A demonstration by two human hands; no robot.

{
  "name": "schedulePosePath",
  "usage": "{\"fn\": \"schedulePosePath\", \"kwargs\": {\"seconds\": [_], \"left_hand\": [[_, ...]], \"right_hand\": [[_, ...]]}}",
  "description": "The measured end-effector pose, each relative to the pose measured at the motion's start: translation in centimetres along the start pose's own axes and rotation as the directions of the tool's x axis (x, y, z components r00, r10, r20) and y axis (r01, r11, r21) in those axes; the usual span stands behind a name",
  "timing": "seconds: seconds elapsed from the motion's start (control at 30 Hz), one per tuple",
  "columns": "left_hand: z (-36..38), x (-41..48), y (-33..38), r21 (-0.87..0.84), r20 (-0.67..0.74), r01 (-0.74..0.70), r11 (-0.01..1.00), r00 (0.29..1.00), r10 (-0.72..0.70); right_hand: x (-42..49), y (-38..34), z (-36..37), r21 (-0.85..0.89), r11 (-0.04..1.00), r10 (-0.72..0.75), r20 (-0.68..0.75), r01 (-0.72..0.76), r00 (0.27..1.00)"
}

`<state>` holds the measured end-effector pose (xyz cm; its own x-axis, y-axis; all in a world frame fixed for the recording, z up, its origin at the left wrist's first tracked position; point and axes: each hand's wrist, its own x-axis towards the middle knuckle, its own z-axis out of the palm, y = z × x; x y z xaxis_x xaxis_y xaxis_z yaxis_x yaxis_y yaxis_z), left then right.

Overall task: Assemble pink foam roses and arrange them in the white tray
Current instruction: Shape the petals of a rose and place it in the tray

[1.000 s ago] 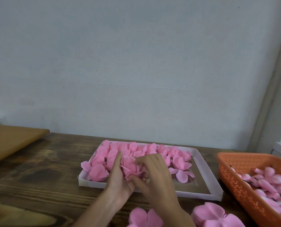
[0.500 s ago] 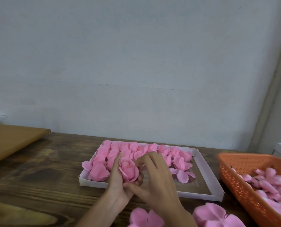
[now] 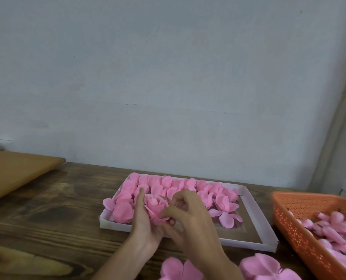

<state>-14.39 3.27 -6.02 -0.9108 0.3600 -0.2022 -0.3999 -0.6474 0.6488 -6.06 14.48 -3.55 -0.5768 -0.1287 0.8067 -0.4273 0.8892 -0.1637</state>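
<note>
I have both hands on 1 rose [image 3: 156, 207], held over the near left part of the white tray [image 3: 255, 215]. My left hand [image 3: 146, 223] cups it from the left and below. My right hand [image 3: 190, 221] pinches its outer petals with curled fingers. I judge this is the last shaping. Next, it wants a gentle set-down beside the roses already in the tray, keeping the petals tight.

Pink foam roses [image 3: 168, 186] fill the white rectangular cardboard tray [image 3: 251, 201], its floor brown. At three o'clock the orange perforated plastic basket [image 3: 289, 225] holds pink buds [image 3: 337, 225]. The dark brown wooden desk [image 3: 47, 209] shows bold grain; the wall [image 3: 168, 77] is pale grey-blue.
</note>
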Motion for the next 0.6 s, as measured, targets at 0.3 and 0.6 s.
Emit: {"fn": "schedulePosePath", "kwargs": {"seconds": [0.3,0.6], "left_hand": [[0.9,-1.0,0.2,0.012,0.017,-0.004,1.000,1.000,0.004],[0.8,-1.2,0.3,0.027,-0.014,0.009,1.000,1.000,-0.009]], "right_hand": [[-0.4,0.4,-0.1,-0.163,0.987,-0.006,0.015,0.009,1.000],[-0.3,0.3,-0.1,-0.130,0.991,0.002,0.059,0.006,0.998]]}}
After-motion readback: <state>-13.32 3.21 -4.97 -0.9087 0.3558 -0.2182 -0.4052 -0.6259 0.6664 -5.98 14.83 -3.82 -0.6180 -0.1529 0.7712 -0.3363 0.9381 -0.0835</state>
